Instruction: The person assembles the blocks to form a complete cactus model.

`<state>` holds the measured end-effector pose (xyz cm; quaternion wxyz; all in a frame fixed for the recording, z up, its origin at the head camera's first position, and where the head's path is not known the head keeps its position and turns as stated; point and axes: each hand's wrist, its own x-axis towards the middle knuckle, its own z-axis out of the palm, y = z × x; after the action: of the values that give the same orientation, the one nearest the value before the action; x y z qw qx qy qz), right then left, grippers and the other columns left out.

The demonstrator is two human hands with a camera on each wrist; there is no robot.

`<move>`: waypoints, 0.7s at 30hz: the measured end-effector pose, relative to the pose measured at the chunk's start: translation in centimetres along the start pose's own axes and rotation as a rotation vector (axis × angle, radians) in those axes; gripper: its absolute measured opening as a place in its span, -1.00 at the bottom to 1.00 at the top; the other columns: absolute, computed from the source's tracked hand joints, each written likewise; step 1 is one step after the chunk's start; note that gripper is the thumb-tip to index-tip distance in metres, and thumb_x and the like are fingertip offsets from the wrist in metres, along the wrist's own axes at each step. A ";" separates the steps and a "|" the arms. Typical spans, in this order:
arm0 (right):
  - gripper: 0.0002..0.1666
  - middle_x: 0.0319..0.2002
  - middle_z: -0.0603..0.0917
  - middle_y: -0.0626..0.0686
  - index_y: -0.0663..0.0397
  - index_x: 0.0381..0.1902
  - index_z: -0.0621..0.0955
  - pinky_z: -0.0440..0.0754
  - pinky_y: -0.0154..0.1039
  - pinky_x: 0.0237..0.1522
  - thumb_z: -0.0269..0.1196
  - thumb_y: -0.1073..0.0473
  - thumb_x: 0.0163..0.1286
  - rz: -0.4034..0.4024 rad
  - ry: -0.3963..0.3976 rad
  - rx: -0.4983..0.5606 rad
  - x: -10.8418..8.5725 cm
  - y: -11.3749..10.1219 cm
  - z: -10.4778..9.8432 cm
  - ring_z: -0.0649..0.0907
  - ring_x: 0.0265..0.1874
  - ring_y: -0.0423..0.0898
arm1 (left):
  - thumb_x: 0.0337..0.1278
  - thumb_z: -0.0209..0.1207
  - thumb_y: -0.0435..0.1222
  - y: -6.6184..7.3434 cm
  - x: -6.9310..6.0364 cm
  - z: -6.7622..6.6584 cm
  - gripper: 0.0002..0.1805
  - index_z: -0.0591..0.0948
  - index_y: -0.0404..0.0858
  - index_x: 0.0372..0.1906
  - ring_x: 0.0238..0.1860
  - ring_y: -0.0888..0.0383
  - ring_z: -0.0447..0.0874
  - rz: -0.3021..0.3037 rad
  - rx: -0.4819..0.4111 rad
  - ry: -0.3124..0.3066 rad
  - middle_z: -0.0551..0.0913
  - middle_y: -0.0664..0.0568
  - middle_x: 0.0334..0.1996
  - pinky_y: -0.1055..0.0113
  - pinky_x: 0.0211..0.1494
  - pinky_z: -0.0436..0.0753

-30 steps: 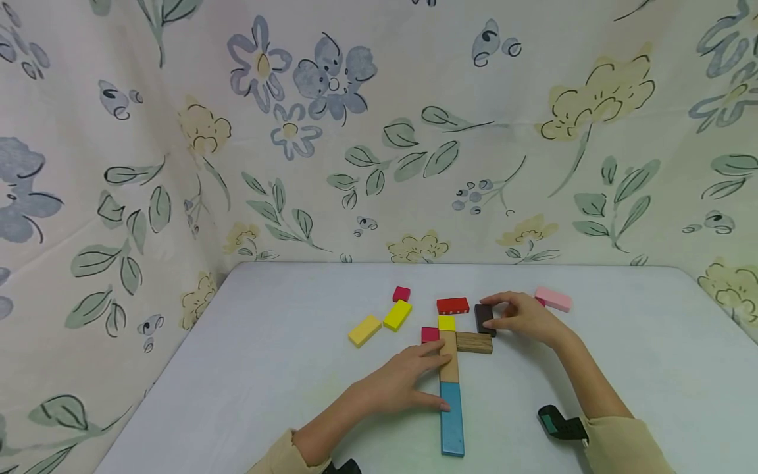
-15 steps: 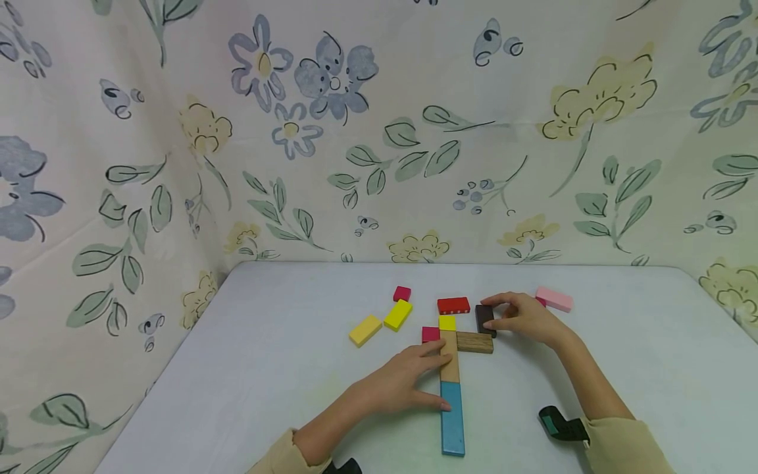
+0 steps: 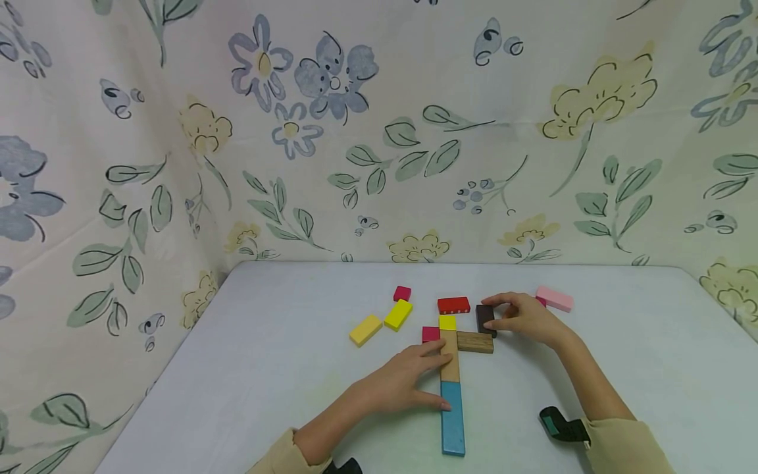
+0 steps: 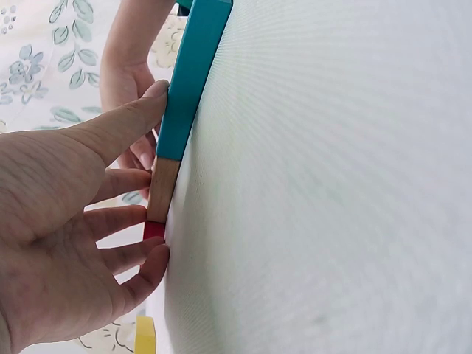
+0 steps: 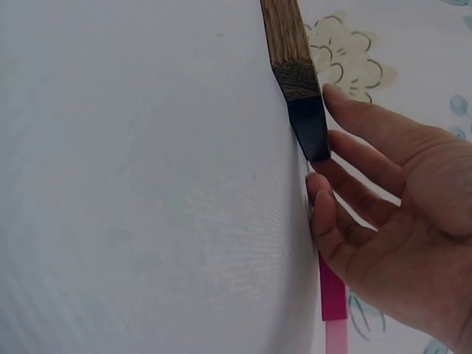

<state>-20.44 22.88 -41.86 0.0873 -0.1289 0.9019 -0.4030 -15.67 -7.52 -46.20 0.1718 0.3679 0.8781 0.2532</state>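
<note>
Left hand point(image 3: 398, 384), fingers outstretched, touches the blue block point(image 3: 453, 428); beyond it, right hand point(image 3: 527, 321) pinches the black block point(image 3: 483, 317)!

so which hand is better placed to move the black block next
Probably the right: the right hand holds the black block, while the left hand touches the tan block and the blue block, well away from it.
</note>
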 end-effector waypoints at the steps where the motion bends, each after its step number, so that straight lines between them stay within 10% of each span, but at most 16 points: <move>1: -0.38 0.01 0.66 0.26 0.29 0.28 0.63 0.58 -0.19 -0.26 0.50 0.12 0.35 0.000 0.001 -0.001 0.0 0.0 0.0 0.53 -0.14 0.04 | 0.24 0.30 0.30 0.1 0.0 0.0 -0.08 0.28 0.20 0.65 0.64 0.05 0.17 0.001 0.001 0.000 0.11 0.19 0.70 -0.04 0.56 0.43; 21: -0.36 0.18 0.61 0.47 0.42 0.33 0.54 0.70 -0.22 -0.29 0.41 0.13 0.45 0.049 0.143 -0.048 -0.8 1.0 -2.8 0.67 -0.13 0.12 | 0.24 0.32 0.28 0.2 -0.1 -0.1 -0.09 0.31 0.17 0.64 0.63 0.05 0.20 0.004 0.005 0.016 0.15 0.17 0.68 -0.01 0.54 0.47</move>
<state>-20.56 25.73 -40.68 0.0295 -0.0796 0.9182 -0.3869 -15.52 -7.51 -45.99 0.1634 0.3682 0.8792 0.2543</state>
